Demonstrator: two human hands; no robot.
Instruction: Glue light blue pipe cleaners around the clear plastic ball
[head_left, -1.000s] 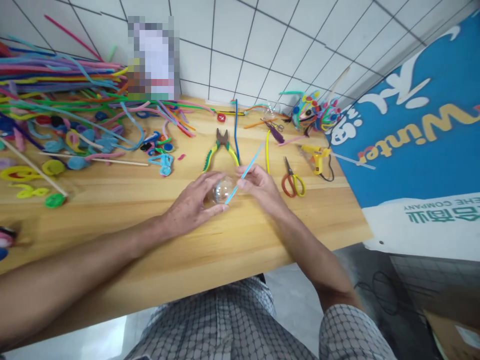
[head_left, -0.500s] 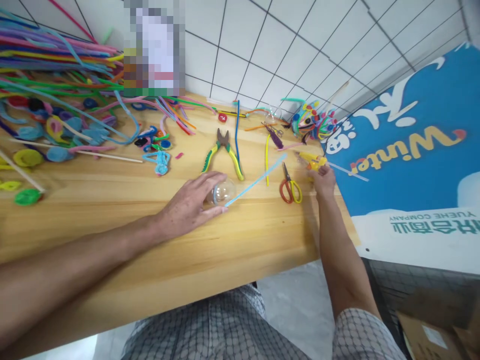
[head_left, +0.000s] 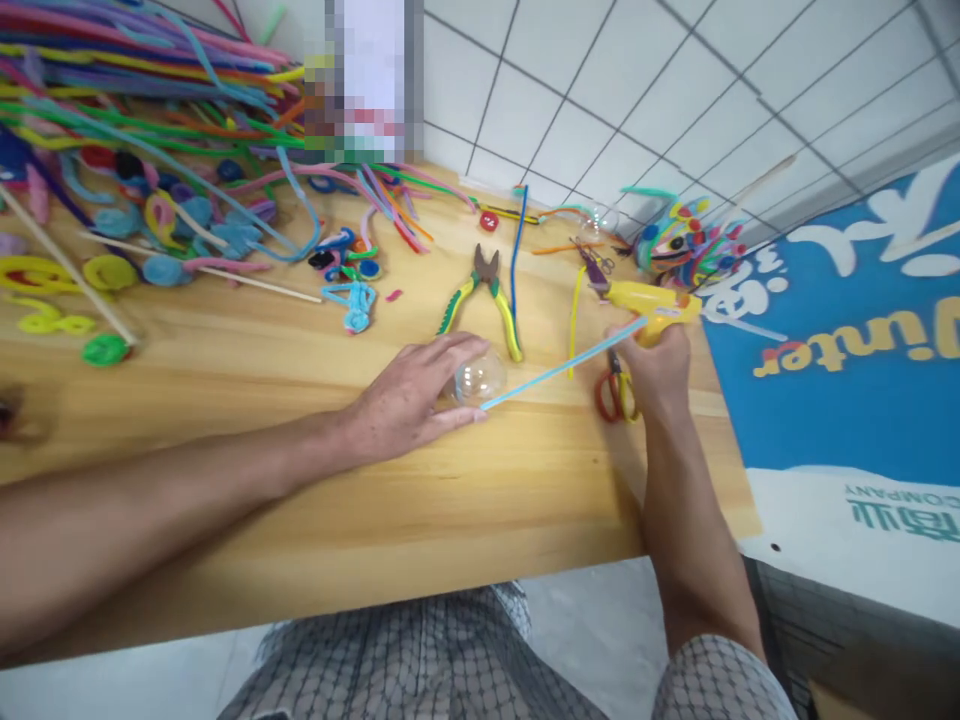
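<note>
My left hand [head_left: 409,400] rests by the table with its fingers curled round a clear plastic ball [head_left: 480,378]. A light blue pipe cleaner [head_left: 562,366] runs from its thumb tip up to the right, its far end in front of my right hand. My right hand [head_left: 661,362] grips a yellow hot glue gun [head_left: 643,296], whose nozzle points left; a pale glue stick [head_left: 754,328] sticks out behind it. Under that hand lie scissors [head_left: 609,397] with red and yellow handles, partly covered. Pliers [head_left: 516,330] with green and yellow handles lie open just beyond the ball.
Many coloured pipe cleaners [head_left: 150,80] are heaped at the back left, with small twisted shapes in front. A blue pipe cleaner [head_left: 519,250] and a yellow one [head_left: 575,310] lie past the pliers. A colourful decorated ball [head_left: 671,245] sits near the tiled wall. A blue banner [head_left: 862,400] borders the right side.
My right hand has raised the glue gun off the table's right side and turned it, nozzle to the left. My left hand keeps the ball and light blue pipe cleaner. The view has shifted.
</note>
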